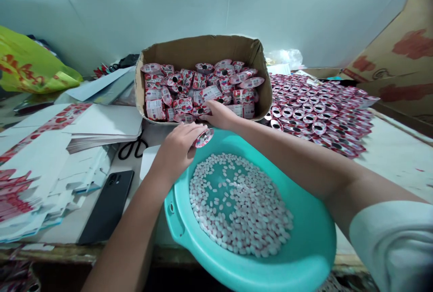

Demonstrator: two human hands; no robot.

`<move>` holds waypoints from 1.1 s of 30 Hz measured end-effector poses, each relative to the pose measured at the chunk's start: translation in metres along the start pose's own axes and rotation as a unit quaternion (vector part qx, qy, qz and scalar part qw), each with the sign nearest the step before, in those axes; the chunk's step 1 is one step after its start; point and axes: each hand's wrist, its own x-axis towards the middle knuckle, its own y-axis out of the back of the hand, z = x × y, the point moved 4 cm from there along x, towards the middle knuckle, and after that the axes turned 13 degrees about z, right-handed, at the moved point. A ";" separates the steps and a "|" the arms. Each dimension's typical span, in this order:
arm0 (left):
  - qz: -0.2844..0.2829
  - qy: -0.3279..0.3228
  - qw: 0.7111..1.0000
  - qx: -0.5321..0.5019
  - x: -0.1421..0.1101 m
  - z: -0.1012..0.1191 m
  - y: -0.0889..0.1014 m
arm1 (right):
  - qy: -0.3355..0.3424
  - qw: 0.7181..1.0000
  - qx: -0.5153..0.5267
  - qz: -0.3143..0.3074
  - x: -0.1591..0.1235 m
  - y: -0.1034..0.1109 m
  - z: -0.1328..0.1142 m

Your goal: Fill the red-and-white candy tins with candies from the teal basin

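Note:
My left hand [178, 148] is closed around a small pink-and-red printed pack [204, 138], its pointed-oval end facing up over the rim of a turquoise plastic basin [304, 233]. White oval tablets [250, 206] lie spread across the basin's bottom. At the front of a cardboard box [203, 44], my right hand [219, 115] reaches over the edge, with its fingers closed at another printed pack [200, 110]. Strawberry-printed packs [209, 91] fill the box in a loose heap; some show dark oval openings. Part of my right fingers is hidden.
Right of the box stands a dense cluster of upright printed packs [311, 107]. Leftward lie white card sheets [104, 120], black-handled scissors [131, 147] and a dark phone [108, 206]. A yellow bag [30, 64] sits back left; a large carton [399, 66] stands at right.

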 end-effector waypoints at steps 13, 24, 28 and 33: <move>0.023 -0.017 0.999 0.030 0.000 0.000 0.003 | 0.000 0.998 -0.055 -0.020 -0.004 0.006 -0.009; 0.016 -0.022 0.999 0.016 0.000 0.003 0.004 | -0.033 0.990 -0.131 -0.028 -0.010 0.011 -0.013; 0.030 -0.019 0.999 0.015 0.000 0.001 0.005 | -0.034 0.990 -0.137 -0.026 -0.011 0.012 -0.013; -0.007 -0.020 1.000 0.005 -0.001 0.000 -0.001 | -0.035 0.990 -0.137 -0.023 -0.011 0.010 -0.010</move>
